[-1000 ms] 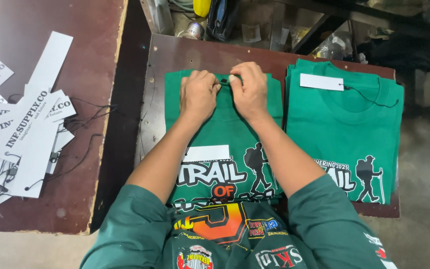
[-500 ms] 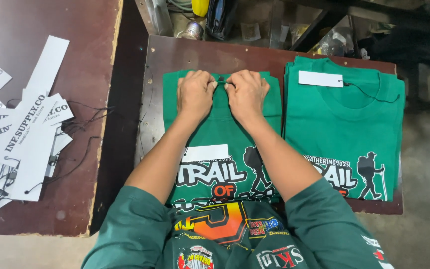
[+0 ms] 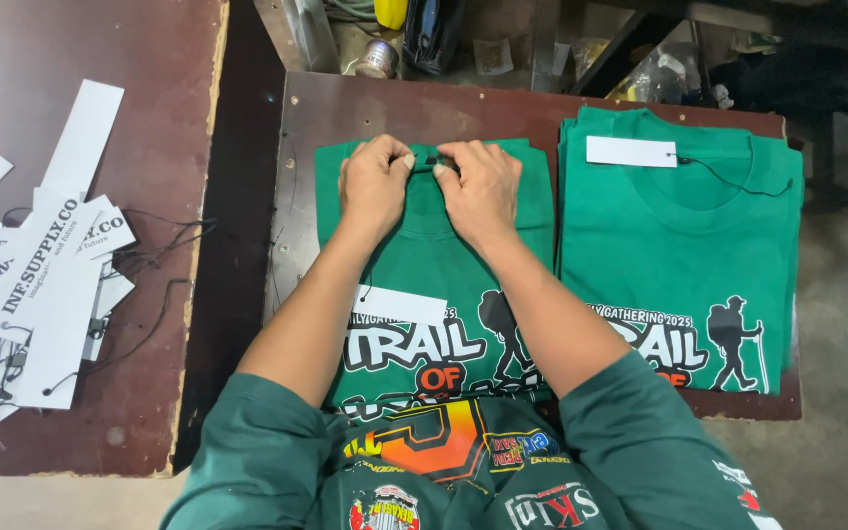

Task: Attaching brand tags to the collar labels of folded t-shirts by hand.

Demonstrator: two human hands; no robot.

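Observation:
A folded green t-shirt (image 3: pixel 424 285) with a printed hiker design lies on a dark brown table (image 3: pixel 444 108) in front of me. My left hand (image 3: pixel 375 182) and my right hand (image 3: pixel 483 186) sit side by side at its collar, fingertips pinched on the neck label area and a thin black string. A white paper hang tag (image 3: pixel 399 304) rests lower down on the same shirt, tied to that string.
A stack of matching folded green shirts (image 3: pixel 679 255) lies to the right, a white tag (image 3: pixel 630 151) with black string on top. On the left table (image 3: pixel 169 118) lies a heap of white printed paper tags (image 3: pixel 41 275) with loose black strings. Clutter fills the floor beyond.
Both hands stay at the collar; the fingers have shifted slightly and drawn closer together around the string.

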